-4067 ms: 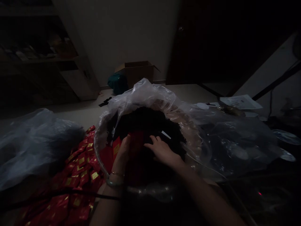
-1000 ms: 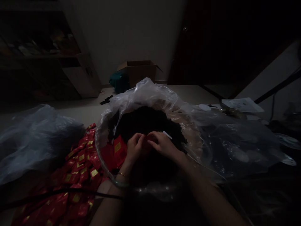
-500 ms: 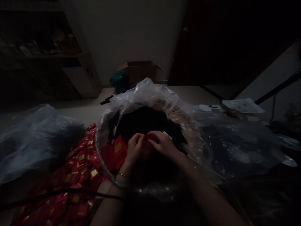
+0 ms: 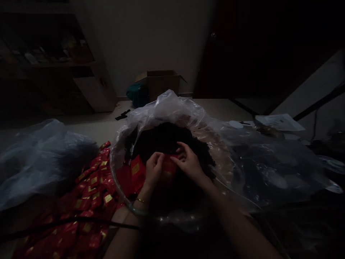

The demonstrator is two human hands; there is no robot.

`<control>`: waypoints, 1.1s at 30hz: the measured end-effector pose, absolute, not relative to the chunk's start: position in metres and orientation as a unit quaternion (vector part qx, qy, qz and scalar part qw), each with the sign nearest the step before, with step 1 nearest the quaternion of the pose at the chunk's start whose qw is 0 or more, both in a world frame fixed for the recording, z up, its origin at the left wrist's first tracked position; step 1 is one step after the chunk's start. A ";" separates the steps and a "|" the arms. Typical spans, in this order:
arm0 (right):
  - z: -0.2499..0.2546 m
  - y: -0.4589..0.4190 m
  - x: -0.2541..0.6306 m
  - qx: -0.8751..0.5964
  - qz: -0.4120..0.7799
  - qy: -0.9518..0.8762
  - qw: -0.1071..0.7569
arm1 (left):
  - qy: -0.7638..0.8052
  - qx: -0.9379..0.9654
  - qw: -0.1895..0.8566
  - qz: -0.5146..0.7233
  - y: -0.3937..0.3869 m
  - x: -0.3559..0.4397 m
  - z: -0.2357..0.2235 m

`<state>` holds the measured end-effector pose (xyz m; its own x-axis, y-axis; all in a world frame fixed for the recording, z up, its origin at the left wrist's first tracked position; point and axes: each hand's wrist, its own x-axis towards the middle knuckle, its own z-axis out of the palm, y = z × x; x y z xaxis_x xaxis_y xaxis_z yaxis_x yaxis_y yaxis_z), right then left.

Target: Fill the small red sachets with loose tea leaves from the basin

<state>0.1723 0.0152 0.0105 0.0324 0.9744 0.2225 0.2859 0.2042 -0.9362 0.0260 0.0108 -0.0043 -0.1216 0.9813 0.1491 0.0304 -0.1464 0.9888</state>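
The room is very dim. My left hand and my right hand meet over a small red packet, each pinching one side of it. The packet is held just above a dark, loose heap that lies inside a wide clear plastic bag. More red packets with gold labels lean inside the bag at the left of my left hand. A bracelet shows on my left wrist.
Several red packets with gold squares are piled at the lower left, crossed by a dark cable. Another plastic bag bulges at left, and more clear plastic at right. A cardboard box, shelves and papers stand behind.
My hands came together from resting on the heap and took up a red packet. In the last half second my right fingers shifted up along the packet's right edge.
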 end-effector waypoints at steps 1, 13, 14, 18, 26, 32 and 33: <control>0.011 0.016 0.173 -0.530 0.387 -0.585 0.476 | 0.496 0.498 0.429 0.568 0.011 0.026 -0.004; 0.022 0.014 0.176 -0.515 0.533 -0.531 0.411 | 0.483 0.440 0.553 0.517 0.009 0.022 0.000; 0.022 0.014 0.176 -0.515 0.533 -0.533 0.409 | 0.483 0.439 0.554 0.516 0.010 0.022 0.000; 0.020 0.015 0.177 -0.514 0.515 -0.534 0.430 | 0.465 0.416 0.592 0.511 0.012 0.022 0.000; 0.008 0.018 0.171 -0.518 0.399 -0.594 0.469 | 0.337 0.349 0.780 0.394 -0.001 0.016 0.011; 0.006 0.039 0.218 -0.619 0.218 -0.680 0.328 | 0.296 0.300 0.822 0.383 0.003 0.013 0.012; 0.002 0.042 0.229 -0.654 0.191 -0.682 0.266 | 0.301 0.297 0.822 0.382 0.004 0.013 0.012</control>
<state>0.2293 0.0417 0.0024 -0.0027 0.9936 0.1129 0.7905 0.0713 -0.6083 0.0133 0.0038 0.0116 0.5267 0.8066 -0.2684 -0.4490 0.5321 0.7178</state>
